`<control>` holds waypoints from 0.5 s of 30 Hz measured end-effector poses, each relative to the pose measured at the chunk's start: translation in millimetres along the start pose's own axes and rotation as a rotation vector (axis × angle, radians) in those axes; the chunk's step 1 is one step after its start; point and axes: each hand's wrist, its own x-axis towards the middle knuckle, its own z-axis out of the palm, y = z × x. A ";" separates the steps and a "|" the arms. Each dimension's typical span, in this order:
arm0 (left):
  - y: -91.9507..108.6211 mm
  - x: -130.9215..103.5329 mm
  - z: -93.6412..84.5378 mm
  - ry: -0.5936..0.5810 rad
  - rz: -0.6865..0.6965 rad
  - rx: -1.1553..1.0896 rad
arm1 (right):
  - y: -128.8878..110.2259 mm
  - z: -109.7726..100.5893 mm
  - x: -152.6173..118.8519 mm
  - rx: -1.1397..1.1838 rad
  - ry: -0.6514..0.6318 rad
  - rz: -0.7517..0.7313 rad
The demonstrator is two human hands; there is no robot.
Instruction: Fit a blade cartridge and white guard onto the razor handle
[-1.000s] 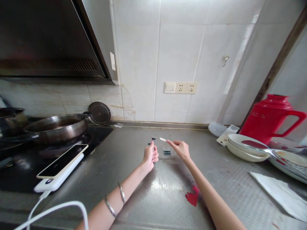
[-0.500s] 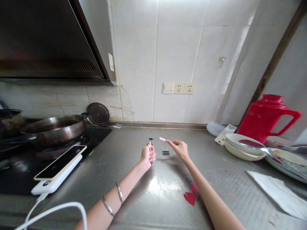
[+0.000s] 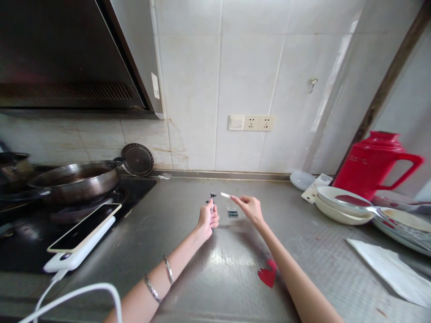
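Observation:
Above the metal counter (image 3: 182, 287), my left hand (image 3: 207, 218) is wrapped round a small dark object (image 3: 213, 195), whose top pokes out over the thumb; its exact kind is too small to tell. My right hand (image 3: 251, 207) pinches a thin white stick (image 3: 225, 195) between thumb and fingertips, its free tip pointing left, close to the dark top but apart from it. Just below the stick lies a small clear packet (image 3: 232, 211) with dark strips in it. A red jagged cutout (image 3: 267, 276) rests on the counter beside my right forearm.
On the left are a stove (image 3: 23, 242), a steel pan (image 3: 79, 179), and a phone (image 3: 84, 228) on a white power bank (image 3: 79, 249) with a cable. At right stand a red thermos (image 3: 370, 163), stacked bowls (image 3: 343, 213) and a white paper (image 3: 387, 269).
My right hand has moved slightly left, bringing the white stick's tip nearer the dark object. My left hand has stayed nearly still.

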 end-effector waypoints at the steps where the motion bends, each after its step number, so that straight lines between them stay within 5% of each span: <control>1: -1.8 0.1 0.4 0.007 -0.025 0.011 | -3.2 1.1 -0.7 0.023 0.003 -0.016; 6: -6.8 -2.5 3.3 -0.067 -0.025 0.033 | -11.5 7.5 -2.9 0.056 -0.013 -0.041; 15: 14.8 -1.1 -2.0 -0.065 0.125 -0.021 | 12.2 -2.0 9.4 0.063 -0.033 0.076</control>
